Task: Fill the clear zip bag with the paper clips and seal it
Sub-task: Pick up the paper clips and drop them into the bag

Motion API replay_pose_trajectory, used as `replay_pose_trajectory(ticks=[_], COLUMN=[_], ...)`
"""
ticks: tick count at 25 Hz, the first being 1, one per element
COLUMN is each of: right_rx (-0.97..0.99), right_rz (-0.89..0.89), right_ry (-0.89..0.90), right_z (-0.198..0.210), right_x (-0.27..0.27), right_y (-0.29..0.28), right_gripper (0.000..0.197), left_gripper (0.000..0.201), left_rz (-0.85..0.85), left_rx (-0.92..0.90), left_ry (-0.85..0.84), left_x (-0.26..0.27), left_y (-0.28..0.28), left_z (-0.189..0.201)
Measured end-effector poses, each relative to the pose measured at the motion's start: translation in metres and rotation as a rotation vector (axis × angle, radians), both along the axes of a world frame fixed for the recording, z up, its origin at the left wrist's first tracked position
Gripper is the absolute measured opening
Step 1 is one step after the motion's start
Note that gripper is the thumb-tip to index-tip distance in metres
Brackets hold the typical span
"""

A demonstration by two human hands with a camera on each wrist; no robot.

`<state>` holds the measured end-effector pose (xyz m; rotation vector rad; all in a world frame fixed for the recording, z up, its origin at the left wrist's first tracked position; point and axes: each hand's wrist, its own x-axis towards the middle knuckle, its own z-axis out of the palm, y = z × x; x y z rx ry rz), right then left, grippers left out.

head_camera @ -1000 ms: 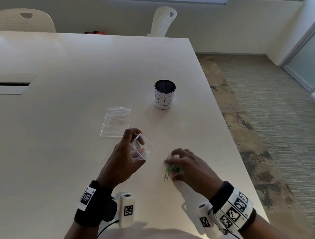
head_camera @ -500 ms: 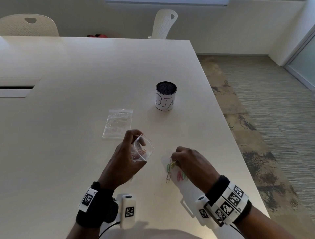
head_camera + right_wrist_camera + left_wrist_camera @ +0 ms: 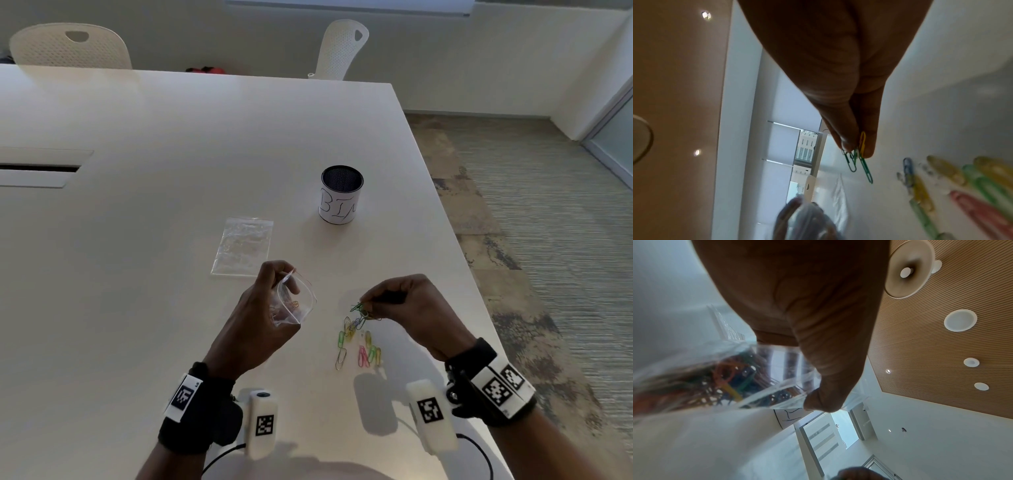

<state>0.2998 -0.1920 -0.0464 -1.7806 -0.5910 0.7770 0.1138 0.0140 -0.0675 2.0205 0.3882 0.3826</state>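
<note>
White table (image 3: 171, 240) — patterned carpet (image 3: 534, 219) at 3 o'clock, chairs (image 3: 70, 46) at 12. Left hand (image 3: 263, 308) grips the zip bag (image 3: 295, 301); right hand (image 3: 411, 308) pinches paper clips (image 3: 359, 310).

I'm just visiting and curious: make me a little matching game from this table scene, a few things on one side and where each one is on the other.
Things:
1. open bag
2. flat bag
3. cup
4. green clips

Places:
A. pinched in the right hand
B. standing on the table, farthest from the person
C. held by the left hand
D. lying on the table beyond the left hand

Pairs: 1-C, 2-D, 3-B, 4-A
</note>
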Motion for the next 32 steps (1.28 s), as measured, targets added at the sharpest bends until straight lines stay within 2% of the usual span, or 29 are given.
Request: replay_pose_trajectory(ticks=[4, 6, 8, 11, 13, 14, 18, 22, 26, 28, 32], right_rx=[0.218, 0.32, 0.358, 0.312, 0.258, 0.233, 0.156, 0.166, -0.003, -0.182, -0.499], right_rz=[-0.064, -0.085, -0.094, -0.032, 0.09, 0.147, 0.244, 0.145, 0.098, 0.206, 0.405], right_ry=[0.17, 0.151, 0.039, -0.337, -0.583, -0.647, -0.646, -0.658, -0.639, -0.627, -0.697], right_z=[0.022, 0.032, 0.034, 0.027, 0.023, 0.023, 0.029, 0.04, 0.036, 0.028, 0.008], right_x=[-0.017, -0.032, -0.047, -0.063, -0.069, -0.072, -0.072, -0.056, -0.03, -0.019, -0.025], right_y=[0.016, 0.031, 0.047, 0.066, 0.072, 0.074, 0.078, 0.067, 0.037, 0.019, -0.003], right_gripper=[0.017, 0.016, 0.013, 0.011, 0.011, 0.012, 0.014, 0.016, 0.018, 0.034, 0.094], left_gripper=[0.068, 0.068, 0.068, 0.067, 0.068, 0.068, 0.067, 0.067, 0.069, 0.069, 0.069], left_rz=[-0.001, 0.001, 0.005, 0.014, 0.016, 0.012, 0.014, 0.01, 0.013, 0.008, -0.002], left_rx=[-0.005, -0.004, -0.004, -0.005, -0.013, -0.012, -0.01, 0.002, 0.003, 0.007, 0.017], left_ry=[0.001, -0.001, -0.002, 0.003, 0.013, 0.013, 0.002, -0.009, -0.014, -0.015, -0.015], left_x=[-0.001, -0.001, -0.001, -0.001, -0.001, -0.002, -0.002, -0.004, -0.005, -0.004, -0.002], left_y=[0.0, 0.001, 0.001, 0.001, 0.001, 0.001, 0.001, 0.002, 0.004, 0.005, 0.004], left_z=[0.0, 0.0, 0.001, 0.002, 0.002, 0.003, 0.002, -0.001, -0.004, -0.005, -0.006])
